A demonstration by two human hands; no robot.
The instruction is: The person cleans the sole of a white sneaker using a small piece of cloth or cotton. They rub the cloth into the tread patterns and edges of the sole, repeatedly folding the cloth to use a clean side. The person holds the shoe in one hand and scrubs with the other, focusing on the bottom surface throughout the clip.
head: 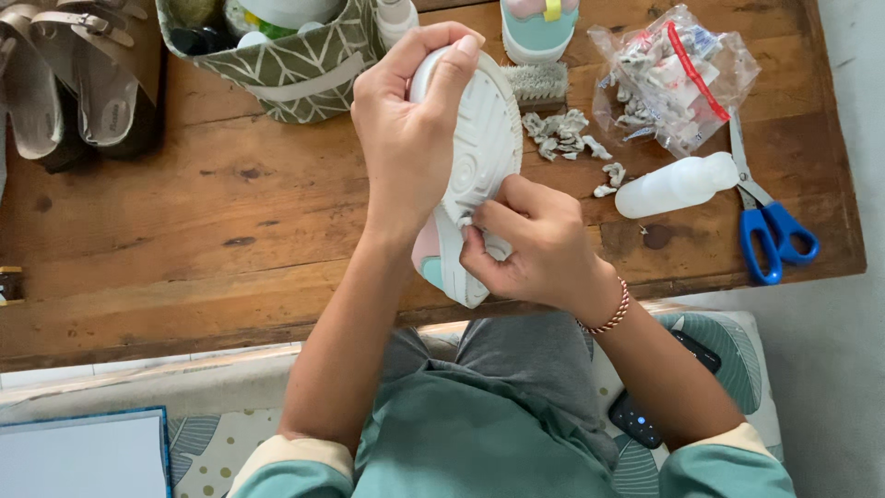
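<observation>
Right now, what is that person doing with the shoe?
A person sits at a wooden table and holds a white shoe sole-up. The left hand grips its top end. The right hand presses a small white wad against the sole near the heel. Dirty used wads lie on the table beside a brush, a white bottle, blue scissors and a clear bag. A second shoe stands at the far edge.
</observation>
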